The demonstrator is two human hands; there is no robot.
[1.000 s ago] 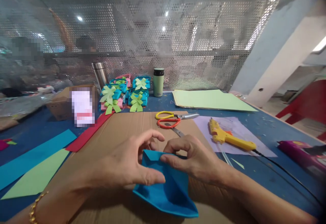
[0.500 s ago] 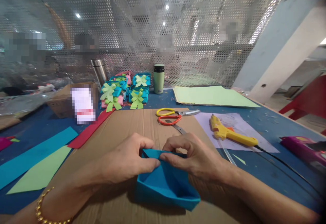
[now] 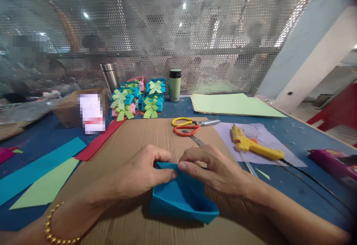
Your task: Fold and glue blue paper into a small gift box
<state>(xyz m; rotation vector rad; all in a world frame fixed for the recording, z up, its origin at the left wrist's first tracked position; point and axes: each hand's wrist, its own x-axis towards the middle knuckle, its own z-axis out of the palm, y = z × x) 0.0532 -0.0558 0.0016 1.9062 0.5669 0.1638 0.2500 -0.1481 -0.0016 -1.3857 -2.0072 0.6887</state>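
Observation:
A folded blue paper piece [image 3: 181, 200] rests on a brown cardboard sheet [image 3: 145, 137] in front of me. Its near part opens like a shallow tray. My left hand [image 3: 142, 174] pinches the far top edge of the blue paper from the left, thumb and fingers closed on it. My right hand [image 3: 212, 170] pinches the same edge from the right, fingers curled and pressed together. The two thumbs nearly meet at the middle of the fold.
Scissors [image 3: 189, 126] with yellow and orange handles lie beyond my hands. A yellow glue gun [image 3: 251, 144] lies on white paper at right. Finished blue and pink paper boxes [image 3: 139, 98], two flasks, a cardboard box and coloured paper strips [image 3: 41, 170] stand around.
The blue paper has gone from a lifted, pointed fold to a flatter tray shape. My left hand closed from spread fingers onto its top edge, and both hands drew together.

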